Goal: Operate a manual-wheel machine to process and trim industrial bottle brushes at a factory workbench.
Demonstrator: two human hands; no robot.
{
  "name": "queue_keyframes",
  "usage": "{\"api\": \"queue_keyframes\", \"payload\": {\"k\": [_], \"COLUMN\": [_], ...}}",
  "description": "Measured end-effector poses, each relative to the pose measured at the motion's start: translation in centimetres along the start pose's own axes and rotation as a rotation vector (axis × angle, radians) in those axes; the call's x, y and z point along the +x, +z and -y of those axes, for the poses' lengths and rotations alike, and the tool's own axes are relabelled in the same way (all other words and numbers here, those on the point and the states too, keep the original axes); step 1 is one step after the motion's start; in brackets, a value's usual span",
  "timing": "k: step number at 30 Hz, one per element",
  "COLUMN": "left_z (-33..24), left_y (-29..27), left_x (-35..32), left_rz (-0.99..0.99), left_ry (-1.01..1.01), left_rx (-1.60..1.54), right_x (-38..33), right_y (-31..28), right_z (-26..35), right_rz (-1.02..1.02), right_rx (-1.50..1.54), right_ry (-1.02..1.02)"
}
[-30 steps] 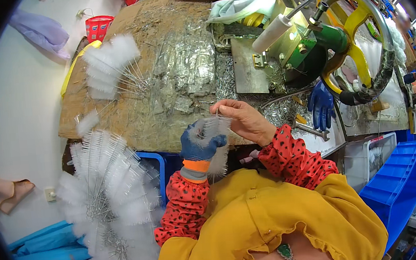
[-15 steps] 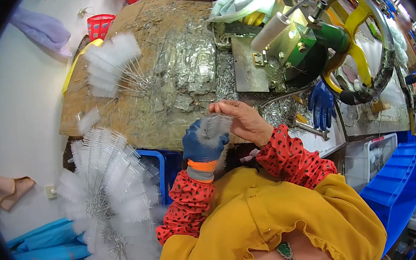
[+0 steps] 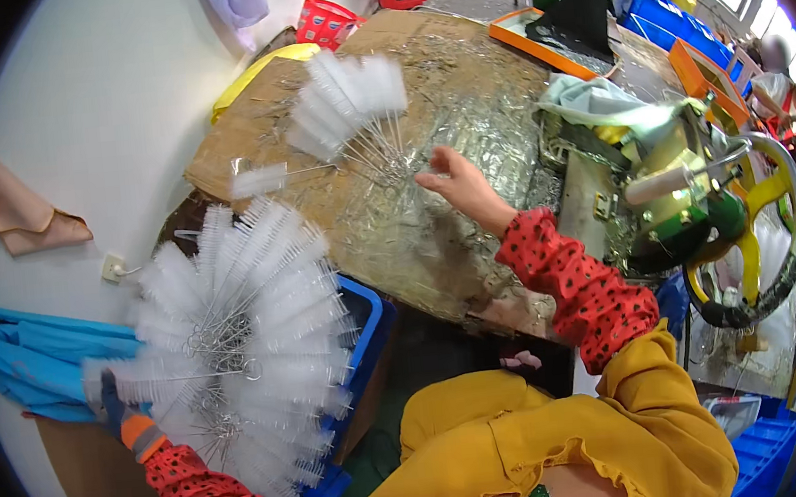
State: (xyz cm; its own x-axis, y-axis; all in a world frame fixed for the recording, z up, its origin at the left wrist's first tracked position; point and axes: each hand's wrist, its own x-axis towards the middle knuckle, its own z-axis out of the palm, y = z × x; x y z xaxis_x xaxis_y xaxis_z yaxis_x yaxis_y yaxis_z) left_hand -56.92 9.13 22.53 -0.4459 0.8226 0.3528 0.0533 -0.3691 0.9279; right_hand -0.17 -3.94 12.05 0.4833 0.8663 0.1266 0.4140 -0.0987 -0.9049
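My left hand (image 3: 115, 406), in a blue glove with an orange cuff, is closed on a white-bristled wire brush (image 3: 159, 379) at the left side of a big heap of similar brushes (image 3: 272, 326). The heap fans out with its wire stems toward the middle, over a blue crate (image 3: 364, 313). Bare, with fingers apart, my right hand (image 3: 461, 186) hovers over the worn table just right of the wire stems of a fanned bunch of brushes (image 3: 347, 101). One single brush (image 3: 259, 180) lies at the table's left edge.
A green hand press (image 3: 675, 224) with a yellow-spoked handwheel (image 3: 771, 187) stands at the right. An orange tray (image 3: 531, 38) sits on the far side. Blue cloth (image 3: 39, 360) hangs at the left; a red bin (image 3: 326, 23) stands beyond the table.
My view has swung left. My left hand, with a brush, has gone from the table front to the heap's left side. My right hand has parted from it and moved out over the table.
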Motion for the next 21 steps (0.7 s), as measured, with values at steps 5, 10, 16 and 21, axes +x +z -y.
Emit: {"api": "queue_keyframes", "payload": {"k": [5,10,16,21], "left_z": [5.2,1.8,-8.4,-2.8], "left_y": [-3.7,-2.8,10.0,26.8], "left_x": [-3.0,-6.3,-4.1,-1.8], "left_rz": [-0.264,0.36,0.534,1.07], "left_ry": [0.068,0.45,0.917,0.778], "left_rx": [0.86,1.517,1.209,0.81], "right_x": [7.2,10.5,13.6,14.0], "right_y": [5.9,11.5,9.9,6.0], "right_z": [-1.1,-2.7,-4.7,-3.7], "right_rz": [-0.081,-0.14,-0.168,-0.134], "right_rx": [-0.487,-0.715,-0.785,-0.757], "right_ry": [-0.133,-0.027,0.14,0.177]}}
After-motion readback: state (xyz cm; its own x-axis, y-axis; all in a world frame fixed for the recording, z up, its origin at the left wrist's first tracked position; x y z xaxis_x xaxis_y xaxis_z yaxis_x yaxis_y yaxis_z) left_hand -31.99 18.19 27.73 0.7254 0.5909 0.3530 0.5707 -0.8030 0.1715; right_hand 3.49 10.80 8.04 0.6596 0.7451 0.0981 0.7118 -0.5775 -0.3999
